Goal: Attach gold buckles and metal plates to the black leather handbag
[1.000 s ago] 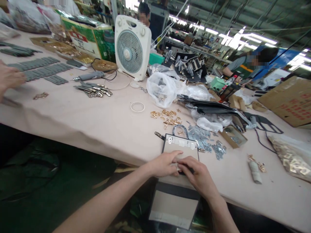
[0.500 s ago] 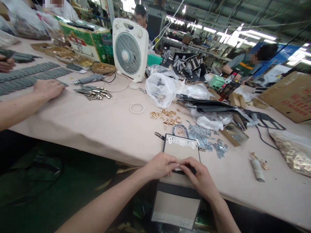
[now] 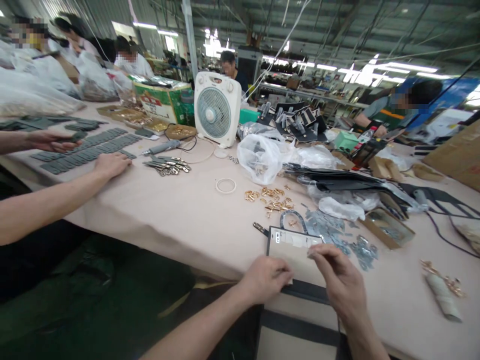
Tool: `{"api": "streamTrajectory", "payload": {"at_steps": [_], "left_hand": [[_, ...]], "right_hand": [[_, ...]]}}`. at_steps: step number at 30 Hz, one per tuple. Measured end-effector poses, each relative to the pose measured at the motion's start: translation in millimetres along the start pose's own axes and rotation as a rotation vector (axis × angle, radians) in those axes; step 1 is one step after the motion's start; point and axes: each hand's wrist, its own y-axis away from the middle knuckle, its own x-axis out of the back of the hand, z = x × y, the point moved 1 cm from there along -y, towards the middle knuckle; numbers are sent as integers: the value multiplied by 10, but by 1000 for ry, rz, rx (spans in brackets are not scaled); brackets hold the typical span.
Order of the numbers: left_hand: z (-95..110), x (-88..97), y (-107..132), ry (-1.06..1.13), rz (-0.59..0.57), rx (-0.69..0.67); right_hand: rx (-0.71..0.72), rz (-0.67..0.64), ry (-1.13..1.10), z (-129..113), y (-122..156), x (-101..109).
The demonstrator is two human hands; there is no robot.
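A handbag with a beige inner side and dark borders [image 3: 287, 249] lies open at the table's front edge. Its loop handle [image 3: 294, 214] points away from me, and its lower beige panel [image 3: 296, 345] hangs toward my lap. Over the left part of the bag is my left hand [image 3: 268, 280], fingers curled closed; whatever they hold is hidden. My right hand [image 3: 343, 280] is raised by the bag's right side, thumb and forefinger pinched together. What is in that pinch is too small to name.
Gold metal fittings [image 3: 275, 197] and grey metal plates [image 3: 330, 225] lie beyond the bag. A box fan [image 3: 217, 107] stands farther back. At left, a co-worker's hands [image 3: 112, 164] are near rows of grey straps [image 3: 90, 152]. A rolled piece [image 3: 443, 297] lies right.
My hands, together over the bag before, are now apart, the right one lifted up and to the right. My view has swung left. At far left, a co-worker's hand holding a strap shows more fully.
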Motion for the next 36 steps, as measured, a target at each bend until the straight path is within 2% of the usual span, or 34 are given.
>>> {"api": "streamTrajectory", "payload": {"at_steps": [3,5,7,11,16,23,28,30,32,36], "left_hand": [[16,-73,62,-280,-27,-213],[-1,-94,83,-322,-17,-251],[-27,-96,83,-323,-5,-263],[-59,-79,59,-345,-2,-263],[-35,-56,56,-327,-6,-250],[-64,-60,40,-332,-20,-225],[-86,-56,27,-318,-19,-205],[-78,-52,28,-263,-1,-206],[-64,-49,44,-121,11,-182],[-65,38,167,447,17,42]], "right_hand": [[-33,-86,37,87,-416,-88],[-39,-183,61,185,-597,-211],[-87,-259,86,296,-665,-346],[-137,-292,127,449,-611,-530],[-118,-274,166,496,-574,-611],[-21,-216,254,525,-537,-699],[47,-222,331,521,-516,-686],[46,-221,362,516,-534,-690],[54,-221,388,523,-553,-714],[114,-148,428,625,-538,-766]]}}
